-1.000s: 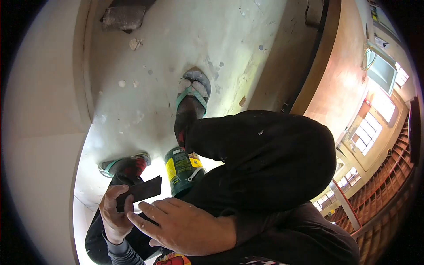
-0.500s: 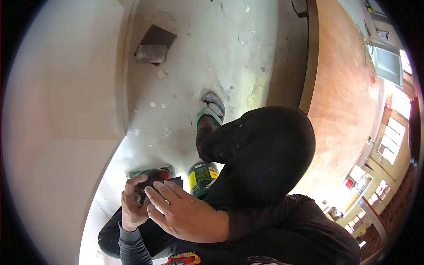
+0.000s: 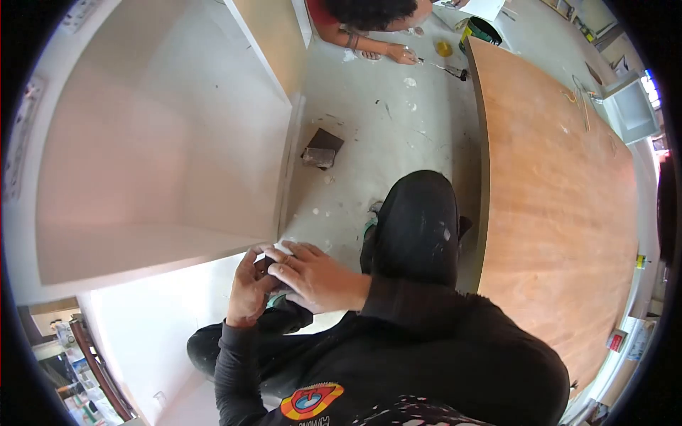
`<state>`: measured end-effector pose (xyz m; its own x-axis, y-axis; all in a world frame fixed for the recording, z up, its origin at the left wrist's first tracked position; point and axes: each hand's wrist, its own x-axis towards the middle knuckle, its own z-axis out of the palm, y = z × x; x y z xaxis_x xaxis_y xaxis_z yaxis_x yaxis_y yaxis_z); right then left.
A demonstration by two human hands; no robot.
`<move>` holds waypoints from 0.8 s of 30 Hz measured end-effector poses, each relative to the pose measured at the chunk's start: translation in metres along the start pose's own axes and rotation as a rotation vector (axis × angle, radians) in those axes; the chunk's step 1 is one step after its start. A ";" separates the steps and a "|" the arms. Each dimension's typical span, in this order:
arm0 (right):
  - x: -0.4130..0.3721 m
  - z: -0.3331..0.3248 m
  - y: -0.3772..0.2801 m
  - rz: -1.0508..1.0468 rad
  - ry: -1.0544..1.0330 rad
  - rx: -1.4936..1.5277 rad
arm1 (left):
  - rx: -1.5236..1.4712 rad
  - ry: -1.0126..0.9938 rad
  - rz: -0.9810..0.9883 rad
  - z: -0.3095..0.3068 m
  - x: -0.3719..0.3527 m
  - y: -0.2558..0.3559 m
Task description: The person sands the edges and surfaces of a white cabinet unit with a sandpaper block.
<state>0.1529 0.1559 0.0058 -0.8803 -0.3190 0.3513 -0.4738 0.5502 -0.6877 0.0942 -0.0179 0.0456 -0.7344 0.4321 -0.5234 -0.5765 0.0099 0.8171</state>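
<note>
My left hand (image 3: 247,292) has its fingers bent around a small dark piece of sandpaper (image 3: 263,265), seen edge-on between my hands. Laid across it from the right is my right hand (image 3: 321,280), its fingers curled over the sandpaper and hiding most of it. Both hands are in front of the lower corner of a white cabinet box (image 3: 163,245), over my bent leg. On the floor beyond lies a dark sheet (image 3: 329,140) with a grey, dusty block (image 3: 318,157) on top.
A large wooden panel (image 3: 558,170) stands along the right. At the top, a co-worker's hand (image 3: 402,55) is near a dark-handled tool (image 3: 456,72). A dark green bucket (image 3: 482,30) and a small yellow round item (image 3: 444,48) are behind it.
My view has tilted up, bringing the co-worker, the far bucket and the cabinet's inside into sight. My hands are closer together on the sandpaper, and less of it shows.
</note>
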 end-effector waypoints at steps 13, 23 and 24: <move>-0.001 0.009 0.014 0.244 0.077 0.259 | 0.236 0.123 0.160 -0.018 -0.010 -0.036; 0.006 0.016 0.012 0.258 0.067 0.425 | 0.798 0.262 0.536 -0.021 -0.013 -0.031; 0.006 0.022 0.015 0.222 0.081 0.429 | 0.832 0.255 0.533 -0.024 -0.012 -0.033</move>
<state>0.1410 0.1451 -0.0169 -0.9662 -0.1592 0.2030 -0.2357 0.2247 -0.9455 0.1139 -0.0453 0.0190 -0.9331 0.3596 0.0015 0.2085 0.5376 0.8170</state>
